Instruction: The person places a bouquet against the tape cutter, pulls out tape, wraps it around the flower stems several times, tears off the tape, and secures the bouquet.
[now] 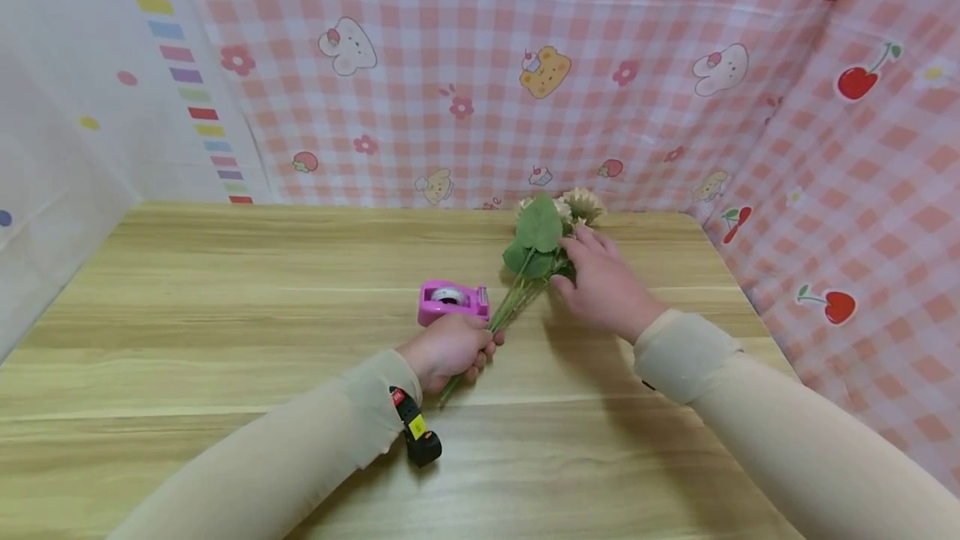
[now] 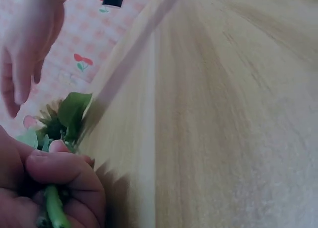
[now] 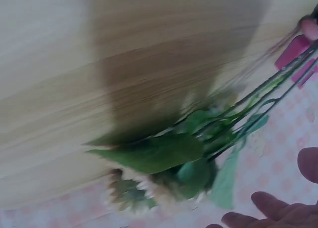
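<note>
My left hand (image 1: 448, 348) grips a bunch of green flower stems (image 1: 513, 300) near their lower ends, with fingers curled round them. The cut ends poke out below the fist in the left wrist view. Pale cream flowers (image 1: 583, 205) and broad green leaves (image 1: 540, 225) make up the far end of the bunch, towards the back edge of the table. Beside the leaves is my right hand (image 1: 603, 283), its fingers spread and relaxed. In the right wrist view, a gap shows between those fingers (image 3: 271, 205) and the leaves.
A pink tape dispenser (image 1: 426, 308) with a roll of tape stands on the wooden table (image 1: 247, 315), just beyond my left hand. Pink checked cloth (image 1: 480, 32) hangs behind the table and along its right side. A black strap (image 1: 416, 427) is on my left wrist.
</note>
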Tool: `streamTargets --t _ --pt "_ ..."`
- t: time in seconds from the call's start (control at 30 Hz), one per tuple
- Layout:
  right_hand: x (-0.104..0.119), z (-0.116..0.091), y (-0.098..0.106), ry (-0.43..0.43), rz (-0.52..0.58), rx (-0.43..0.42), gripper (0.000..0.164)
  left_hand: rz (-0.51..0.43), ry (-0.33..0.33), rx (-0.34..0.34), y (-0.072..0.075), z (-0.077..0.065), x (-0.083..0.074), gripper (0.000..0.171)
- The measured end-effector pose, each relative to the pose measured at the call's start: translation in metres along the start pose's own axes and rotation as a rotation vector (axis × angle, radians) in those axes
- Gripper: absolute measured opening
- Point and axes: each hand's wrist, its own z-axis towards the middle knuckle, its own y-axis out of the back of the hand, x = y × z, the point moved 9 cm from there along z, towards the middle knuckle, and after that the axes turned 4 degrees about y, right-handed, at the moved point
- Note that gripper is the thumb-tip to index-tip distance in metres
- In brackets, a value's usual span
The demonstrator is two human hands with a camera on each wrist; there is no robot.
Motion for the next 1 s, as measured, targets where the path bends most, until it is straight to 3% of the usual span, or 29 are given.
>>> streamTargets --t 0.23,0.47,0.63,1.0 --pt "0.036 0.012 -0.015 0.101 0.001 0.042 0.053 0.025 -0.008 -0.015 -0.001 0.002 0.001 0.026" --pt "0.066 0.026 -0.038 0.242 0.008 0.128 0.038 0.13 -0.064 -0.022 0.001 0.002 -0.006 0.028" --pt "0.079 0.035 -0.053 0.32 -0.021 0.187 0.033 0.157 -0.101 -0.017 0.003 0.004 -0.009 0.031" --pt "0.096 0.044 -0.065 0.369 -0.103 0.231 0.028 0.163 -0.11 -0.024 0.006 0.006 -0.01 0.023"
